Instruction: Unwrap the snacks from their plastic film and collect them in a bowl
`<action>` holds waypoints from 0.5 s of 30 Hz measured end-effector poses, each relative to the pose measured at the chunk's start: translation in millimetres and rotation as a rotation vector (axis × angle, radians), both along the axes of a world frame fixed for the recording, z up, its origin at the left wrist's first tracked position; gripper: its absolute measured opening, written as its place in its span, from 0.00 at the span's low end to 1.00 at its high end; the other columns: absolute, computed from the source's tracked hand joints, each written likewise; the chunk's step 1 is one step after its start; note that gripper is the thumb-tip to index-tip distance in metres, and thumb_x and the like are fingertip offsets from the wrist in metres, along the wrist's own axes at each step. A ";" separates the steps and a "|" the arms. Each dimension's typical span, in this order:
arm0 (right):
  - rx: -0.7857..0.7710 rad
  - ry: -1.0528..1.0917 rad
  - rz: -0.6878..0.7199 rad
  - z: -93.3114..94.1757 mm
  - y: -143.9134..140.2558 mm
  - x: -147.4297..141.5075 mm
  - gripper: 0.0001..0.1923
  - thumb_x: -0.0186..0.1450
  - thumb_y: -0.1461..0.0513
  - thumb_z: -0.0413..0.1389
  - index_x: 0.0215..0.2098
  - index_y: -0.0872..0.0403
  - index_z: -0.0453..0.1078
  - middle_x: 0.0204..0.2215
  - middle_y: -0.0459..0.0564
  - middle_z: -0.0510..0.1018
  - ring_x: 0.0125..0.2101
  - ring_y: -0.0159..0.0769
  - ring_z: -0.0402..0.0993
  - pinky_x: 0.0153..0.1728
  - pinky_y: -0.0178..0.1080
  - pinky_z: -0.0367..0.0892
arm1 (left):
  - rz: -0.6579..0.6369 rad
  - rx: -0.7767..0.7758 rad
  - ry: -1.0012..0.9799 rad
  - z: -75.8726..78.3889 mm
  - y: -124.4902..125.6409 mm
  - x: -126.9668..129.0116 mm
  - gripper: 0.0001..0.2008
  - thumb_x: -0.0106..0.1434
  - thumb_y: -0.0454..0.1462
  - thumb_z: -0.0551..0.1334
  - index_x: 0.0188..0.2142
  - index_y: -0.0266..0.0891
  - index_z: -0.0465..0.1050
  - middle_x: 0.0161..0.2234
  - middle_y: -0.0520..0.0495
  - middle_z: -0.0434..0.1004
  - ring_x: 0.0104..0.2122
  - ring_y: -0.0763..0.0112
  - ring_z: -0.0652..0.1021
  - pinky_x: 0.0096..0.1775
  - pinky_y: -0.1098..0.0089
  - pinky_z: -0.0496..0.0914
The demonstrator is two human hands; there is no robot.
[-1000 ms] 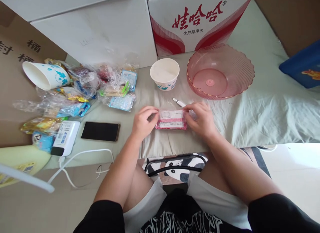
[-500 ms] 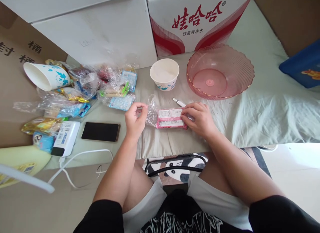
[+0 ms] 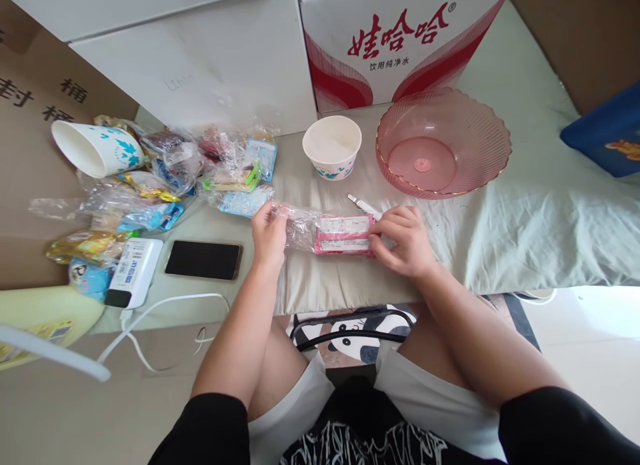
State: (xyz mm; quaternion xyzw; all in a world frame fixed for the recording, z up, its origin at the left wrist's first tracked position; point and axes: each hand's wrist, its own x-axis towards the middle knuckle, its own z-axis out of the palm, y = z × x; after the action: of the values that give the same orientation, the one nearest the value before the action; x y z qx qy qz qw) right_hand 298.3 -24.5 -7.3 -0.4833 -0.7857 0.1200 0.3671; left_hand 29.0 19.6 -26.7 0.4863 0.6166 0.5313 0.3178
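A pink-and-white snack packet (image 3: 345, 234) lies flat on the cloth-covered surface, partly inside a clear plastic wrapper (image 3: 303, 229). My left hand (image 3: 269, 233) pinches the loose end of that wrapper and draws it out to the left. With its fingers closed, my right hand (image 3: 403, 240) grips the right end of the packet. Just behind the packet lies a small white-handled blade (image 3: 361, 203), its handle partly hidden by my right hand. A paper cup (image 3: 333, 148) with blue leaves stands behind the wrapper.
A pink ribbed bowl (image 3: 445, 148) stands at the back right, before a white-and-red carton (image 3: 400, 58). Torn wrappers (image 3: 173, 162) and a tipped paper cup (image 3: 100, 148) are heaped at left. Nearer are a phone (image 3: 203, 260) and a white power bank (image 3: 134, 272) with a cable.
My left hand has taken hold of the clear wrapper's loose end, which is now stretched toward it. The right hand has shifted slightly to the right at the packet's end.
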 end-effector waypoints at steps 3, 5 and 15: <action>-0.071 -0.066 -0.073 -5.0 4.3 -5.2 0.09 0.68 0.60 0.54 0.31 0.50 0.75 0.28 0.49 0.81 0.35 0.43 0.73 0.41 0.47 0.61 | 0.145 0.111 0.014 0.1 4.0 -3.7 0.11 0.58 0.41 0.67 0.32 0.42 0.66 0.29 0.53 0.67 0.28 0.73 0.70 0.27 0.74 0.65; -0.097 -0.087 -0.126 -7.7 5.9 -6.3 0.09 0.68 0.59 0.55 0.40 0.50 0.77 0.37 0.51 0.84 0.39 0.44 0.74 0.43 0.47 0.61 | 0.139 0.213 0.133 3.8 0.5 -3.3 0.10 0.58 0.40 0.67 0.32 0.42 0.66 0.32 0.51 0.67 0.33 0.71 0.72 0.31 0.73 0.68; 0.011 -0.080 -0.201 -5.4 2.7 -2.6 0.11 0.66 0.65 0.54 0.44 0.49 0.75 0.41 0.53 0.81 0.42 0.46 0.73 0.45 0.48 0.62 | -0.226 0.172 0.649 1.5 -17.1 2.3 0.15 0.56 0.38 0.70 0.43 0.42 0.80 0.58 0.38 0.63 0.59 0.47 0.70 0.63 0.47 0.65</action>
State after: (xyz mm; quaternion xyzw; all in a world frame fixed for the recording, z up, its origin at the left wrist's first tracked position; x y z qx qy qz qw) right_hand 295.7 -21.8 -12.7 -0.5621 -0.7480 0.0590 0.3481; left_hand 31.4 2.5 -25.2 0.7198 0.5808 0.3607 0.1201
